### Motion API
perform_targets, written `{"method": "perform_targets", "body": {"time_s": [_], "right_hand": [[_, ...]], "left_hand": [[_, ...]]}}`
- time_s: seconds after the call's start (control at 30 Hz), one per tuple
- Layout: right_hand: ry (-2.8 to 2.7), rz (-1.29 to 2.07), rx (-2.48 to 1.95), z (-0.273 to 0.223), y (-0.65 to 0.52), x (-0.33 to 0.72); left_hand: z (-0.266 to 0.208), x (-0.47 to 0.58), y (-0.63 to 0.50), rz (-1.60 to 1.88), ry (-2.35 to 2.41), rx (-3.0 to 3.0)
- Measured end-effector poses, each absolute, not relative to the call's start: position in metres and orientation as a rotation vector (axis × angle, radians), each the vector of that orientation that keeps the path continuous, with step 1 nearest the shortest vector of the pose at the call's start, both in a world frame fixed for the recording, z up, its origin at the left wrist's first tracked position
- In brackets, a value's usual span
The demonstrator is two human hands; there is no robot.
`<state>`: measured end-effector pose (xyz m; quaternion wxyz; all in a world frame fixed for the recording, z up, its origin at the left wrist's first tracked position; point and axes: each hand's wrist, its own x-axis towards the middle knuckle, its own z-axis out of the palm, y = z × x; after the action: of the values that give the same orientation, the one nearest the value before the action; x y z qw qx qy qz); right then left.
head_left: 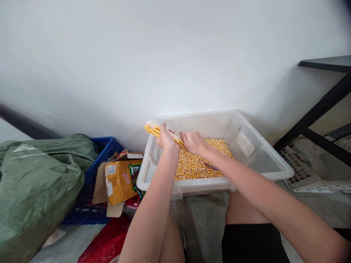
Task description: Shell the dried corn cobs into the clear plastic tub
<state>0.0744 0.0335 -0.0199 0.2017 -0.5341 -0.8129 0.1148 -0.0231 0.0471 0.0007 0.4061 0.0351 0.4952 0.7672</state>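
Observation:
A partly stripped corn cob [153, 128] lies tilted across the near-left part of a clear plastic bin [257, 146], yellow kernels still on its lower side and bare pale core showing on top. My left hand [166, 138] is wrapped around the cob's middle. At the cob's right end, my right hand [194, 142] is closed with its thumb pressed against the kernels; its other fingers are partly hidden. Below both hands, loose corn kernels [192, 166] cover the bin's floor. A thin tool with a reddish handle [211, 167] rests on them, partly covered by my right forearm.
Left of the bin are an opened orange cardboard box [117, 182], a blue crate [90, 215], a green sack [41, 182] and a red bag [106, 241]. To the right stand a black metal frame [315, 109] and a white basket [298, 168]. A white wall [175, 54] rises behind.

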Motion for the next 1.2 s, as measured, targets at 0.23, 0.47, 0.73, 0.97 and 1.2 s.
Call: {"method": "perform_targets", "body": {"time_s": [0.23, 0.47, 0.73, 0.97, 1.2], "right_hand": [[-2.077, 0.714, -1.396, -0.029, 0.053, 0.086], [-1.613, 1.368, -1.554, -0.035, 0.070, 0.107], [-2.197, 0.622, -1.517, -0.025, 0.037, 0.079], [-2.151, 1.027, -1.441, -0.014, 0.043, 0.091], [-1.855, 1.932, -1.065, -0.002, 0.051, 0.115]], "left_hand": [[0.002, -0.023, 0.045, 1.873, 1.259, 0.084], [-0.003, -0.032, 0.052, 1.941, 1.308, 0.039], [0.001, -0.032, 0.051, 1.911, 1.265, 0.015], [0.001, -0.036, 0.050, 1.879, 1.253, 0.028], [0.006, -0.050, 0.052, 1.889, 1.191, -0.119]]}}
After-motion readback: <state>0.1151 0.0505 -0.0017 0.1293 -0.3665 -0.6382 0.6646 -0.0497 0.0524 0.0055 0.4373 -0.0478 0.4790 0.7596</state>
